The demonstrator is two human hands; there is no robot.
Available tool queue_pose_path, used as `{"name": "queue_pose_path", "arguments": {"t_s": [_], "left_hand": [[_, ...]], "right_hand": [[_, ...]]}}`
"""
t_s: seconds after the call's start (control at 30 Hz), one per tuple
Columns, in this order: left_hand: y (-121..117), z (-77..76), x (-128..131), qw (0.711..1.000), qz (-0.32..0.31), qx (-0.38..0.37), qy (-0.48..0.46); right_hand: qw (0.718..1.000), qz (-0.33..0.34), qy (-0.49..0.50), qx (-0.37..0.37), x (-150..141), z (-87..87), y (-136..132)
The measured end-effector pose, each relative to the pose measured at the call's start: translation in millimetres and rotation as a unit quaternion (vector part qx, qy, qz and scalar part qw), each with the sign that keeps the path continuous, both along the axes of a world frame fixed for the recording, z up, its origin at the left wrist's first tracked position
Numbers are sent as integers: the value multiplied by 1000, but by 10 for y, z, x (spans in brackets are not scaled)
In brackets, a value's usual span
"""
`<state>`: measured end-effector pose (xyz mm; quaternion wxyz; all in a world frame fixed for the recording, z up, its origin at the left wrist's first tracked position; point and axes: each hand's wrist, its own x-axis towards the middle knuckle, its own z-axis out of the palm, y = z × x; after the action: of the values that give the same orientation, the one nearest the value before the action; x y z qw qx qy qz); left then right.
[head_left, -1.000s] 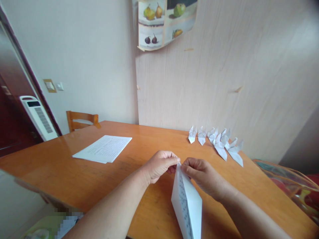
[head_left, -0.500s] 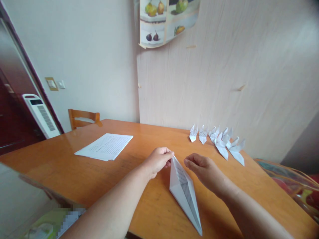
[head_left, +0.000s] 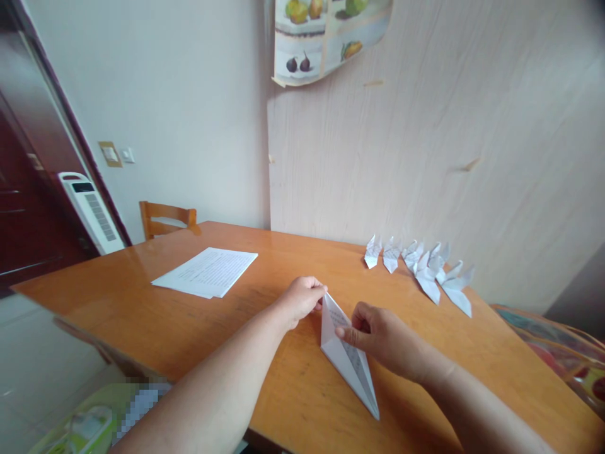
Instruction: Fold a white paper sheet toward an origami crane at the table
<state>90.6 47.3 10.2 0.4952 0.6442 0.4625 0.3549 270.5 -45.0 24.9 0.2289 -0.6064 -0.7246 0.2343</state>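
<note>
A long pointed fold of white printed paper (head_left: pixel 350 367) lies on the orange wooden table (head_left: pixel 155 321) in front of me. My left hand (head_left: pixel 305 297) pinches its far tip with closed fingers. My right hand (head_left: pixel 378 337) rests on the upper part of the fold, thumb and fingers closed on a flap. Both forearms reach in from the bottom edge.
Several finished folded paper cranes (head_left: pixel 428 272) stand in a row at the table's far right by the wood-grain wall. A stack of printed sheets (head_left: pixel 205 272) lies at the far left. A wooden chair (head_left: pixel 166 217) and a white tower heater (head_left: pixel 92 211) stand beyond the table.
The folded paper went from held upright between both hands to lying flat on the table. My right hand let go, then came back down onto the fold.
</note>
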Motion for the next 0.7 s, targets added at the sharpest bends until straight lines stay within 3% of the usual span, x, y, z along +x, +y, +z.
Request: {"name": "queue_pose_path", "arguments": {"t_s": [0.3,0.7], "left_hand": [[114,-133,-7,990,34,89,103],[75,-73,-54,962,63,146,224]], "right_hand": [[999,3,-50,-17,-92,-61,-36],[995,-2,-102,-2,-128,-136,-33]]}}
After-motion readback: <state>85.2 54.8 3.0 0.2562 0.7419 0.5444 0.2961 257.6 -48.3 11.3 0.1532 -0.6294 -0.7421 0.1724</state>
